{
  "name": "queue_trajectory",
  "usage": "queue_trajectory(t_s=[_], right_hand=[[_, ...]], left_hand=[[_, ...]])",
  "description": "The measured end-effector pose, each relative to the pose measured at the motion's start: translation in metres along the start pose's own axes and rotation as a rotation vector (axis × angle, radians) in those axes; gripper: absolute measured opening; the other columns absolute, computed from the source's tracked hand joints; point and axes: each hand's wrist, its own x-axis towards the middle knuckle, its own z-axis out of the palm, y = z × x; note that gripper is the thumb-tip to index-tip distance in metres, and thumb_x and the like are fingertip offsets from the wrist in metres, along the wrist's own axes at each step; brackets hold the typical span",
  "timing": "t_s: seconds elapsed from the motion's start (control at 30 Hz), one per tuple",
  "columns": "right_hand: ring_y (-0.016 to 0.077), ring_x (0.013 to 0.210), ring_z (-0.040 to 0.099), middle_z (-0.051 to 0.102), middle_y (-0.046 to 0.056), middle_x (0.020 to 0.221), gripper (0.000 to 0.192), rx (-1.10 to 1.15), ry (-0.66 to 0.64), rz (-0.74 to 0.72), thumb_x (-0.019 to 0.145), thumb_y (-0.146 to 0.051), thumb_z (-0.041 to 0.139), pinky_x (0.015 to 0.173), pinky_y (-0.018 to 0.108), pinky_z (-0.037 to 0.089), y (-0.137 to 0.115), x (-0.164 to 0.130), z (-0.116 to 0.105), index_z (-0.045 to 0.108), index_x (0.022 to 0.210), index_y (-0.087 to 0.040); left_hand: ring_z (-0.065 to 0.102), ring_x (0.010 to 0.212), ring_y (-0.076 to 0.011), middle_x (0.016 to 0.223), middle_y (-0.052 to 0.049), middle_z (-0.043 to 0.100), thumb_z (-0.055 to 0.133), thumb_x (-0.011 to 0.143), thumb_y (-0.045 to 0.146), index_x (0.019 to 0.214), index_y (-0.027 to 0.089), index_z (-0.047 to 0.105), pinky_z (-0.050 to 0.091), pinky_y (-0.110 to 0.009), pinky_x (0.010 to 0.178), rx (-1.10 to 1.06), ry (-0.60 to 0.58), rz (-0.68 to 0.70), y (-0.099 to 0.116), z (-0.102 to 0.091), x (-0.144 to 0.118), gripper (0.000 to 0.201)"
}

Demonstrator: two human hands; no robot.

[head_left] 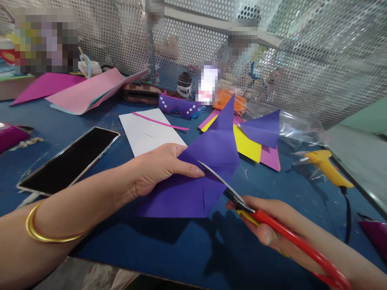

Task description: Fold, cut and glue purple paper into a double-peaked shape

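Observation:
My left hand (pixel 169 163) pinches a folded sheet of purple paper (pixel 181 197) by its left side, thumb on top. The sheet is held above the blue table, and one pointed corner stands up at the far end. In my right hand (pixel 269 221) is a pair of scissors (pixel 281 227) with red handles and a bit of yellow. Their blades reach in over the paper from the right, with the tip close to my left thumb. The lower blade is partly hidden by the sheet.
A black-screened phone (pixel 72 161) lies at left, beside white paper (pixel 151 129) with a pink strip. Behind are purple paper glasses (pixel 178 105) and pink sheets (pixel 87 90). Yellow paper (pixel 248 147) and a yellow glue gun (pixel 329 165) lie right. A perforated metal panel (pixel 121 36) borders the table.

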Motion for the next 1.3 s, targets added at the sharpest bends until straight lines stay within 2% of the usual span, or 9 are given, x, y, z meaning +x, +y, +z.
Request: queue_trajectory(t_s=[0.17, 0.3, 0.37, 0.5, 0.63, 0.73, 0.8, 0.9, 1.3], right_hand=[[0.0077, 0.058, 0.021, 0.029, -0.007, 0.070, 0.052, -0.036, -0.008, -0.020, 0.084, -0.072, 0.064, 0.045, 0.022, 0.016, -0.009, 0.000, 0.002, 0.058, 0.091, -0.020], [0.0063, 0.054, 0.023, 0.036, -0.006, 0.072, 0.056, 0.027, 0.064, 0.007, 0.088, -0.069, 0.061, 0.043, 0.021, 0.016, 0.004, -0.004, 0.000, 0.060, 0.118, -0.021], [0.0067, 0.055, 0.028, 0.040, -0.005, 0.072, 0.060, 0.003, 0.091, 0.000, 0.090, -0.068, 0.059, 0.044, 0.020, 0.021, 0.013, -0.006, -0.002, 0.058, 0.128, -0.022], [0.0083, 0.056, 0.034, 0.046, -0.002, 0.075, 0.060, -0.058, 0.096, -0.077, 0.092, -0.065, 0.056, 0.044, 0.019, 0.029, 0.023, -0.010, -0.005, 0.057, 0.134, -0.022], [0.0112, 0.062, 0.042, 0.056, 0.005, 0.086, 0.059, -0.167, 0.233, -0.070, 0.091, -0.062, 0.061, 0.049, 0.021, 0.039, 0.023, -0.015, -0.004, 0.056, 0.137, -0.025], [0.0099, 0.060, 0.041, 0.052, 0.002, 0.081, 0.055, -0.168, 0.173, -0.072, 0.092, -0.063, 0.059, 0.047, 0.020, 0.036, 0.012, -0.011, -0.002, 0.059, 0.128, -0.023], [0.0078, 0.055, 0.033, 0.039, -0.004, 0.071, 0.050, -0.120, 0.028, -0.077, 0.091, -0.067, 0.056, 0.042, 0.018, 0.027, 0.002, -0.005, 0.000, 0.062, 0.109, -0.020], [0.0069, 0.054, 0.027, 0.032, -0.005, 0.070, 0.050, -0.079, -0.020, -0.054, 0.091, -0.070, 0.054, 0.040, 0.018, 0.021, -0.010, 0.001, 0.002, 0.057, 0.093, -0.020], [0.0074, 0.056, 0.022, 0.032, -0.006, 0.071, 0.056, -0.055, 0.004, 0.034, 0.084, -0.076, 0.059, 0.044, 0.022, 0.016, -0.012, 0.001, 0.002, 0.058, 0.095, -0.021]], left_hand=[[0.075, 0.075, -0.0248, 0.094, -0.012, 0.079, 0.086, 0.059, 0.023, 0.102, 0.016, 0.076, 0.059, -0.035, 0.073, -0.012, 0.003, 0.018, 0.000, 0.000, 0.000, 0.045], [0.074, 0.072, -0.0232, 0.088, -0.009, 0.079, 0.087, 0.060, 0.021, 0.105, 0.018, 0.076, 0.059, -0.034, 0.071, -0.010, -0.016, 0.053, -0.002, -0.001, 0.001, 0.047], [0.073, 0.070, -0.0215, 0.085, -0.008, 0.079, 0.087, 0.060, 0.020, 0.104, 0.018, 0.077, 0.059, -0.032, 0.068, -0.010, -0.021, 0.062, -0.003, -0.002, 0.002, 0.045], [0.073, 0.069, -0.0212, 0.085, -0.007, 0.079, 0.087, 0.061, 0.020, 0.105, 0.018, 0.077, 0.058, -0.032, 0.067, 0.001, -0.010, 0.068, -0.003, -0.002, 0.001, 0.045], [0.073, 0.071, -0.0225, 0.086, -0.007, 0.079, 0.087, 0.061, 0.021, 0.105, 0.018, 0.076, 0.058, -0.033, 0.069, 0.011, 0.004, 0.064, -0.002, -0.001, 0.001, 0.046], [0.074, 0.071, -0.0228, 0.086, -0.007, 0.079, 0.087, 0.060, 0.020, 0.105, 0.019, 0.076, 0.059, -0.034, 0.070, 0.002, -0.011, 0.061, -0.002, -0.001, 0.002, 0.046], [0.074, 0.071, -0.0227, 0.087, -0.008, 0.079, 0.086, 0.060, 0.020, 0.105, 0.019, 0.077, 0.059, -0.034, 0.070, -0.004, -0.013, 0.055, -0.002, -0.002, 0.002, 0.046], [0.074, 0.071, -0.0225, 0.088, -0.009, 0.080, 0.086, 0.062, 0.018, 0.105, 0.018, 0.077, 0.060, -0.033, 0.070, -0.016, -0.011, 0.055, -0.002, -0.002, 0.002, 0.045], [0.074, 0.071, -0.0232, 0.087, -0.010, 0.079, 0.086, 0.059, 0.019, 0.100, 0.017, 0.078, 0.060, -0.032, 0.068, -0.029, -0.022, -0.003, 0.000, -0.002, 0.001, 0.042]])
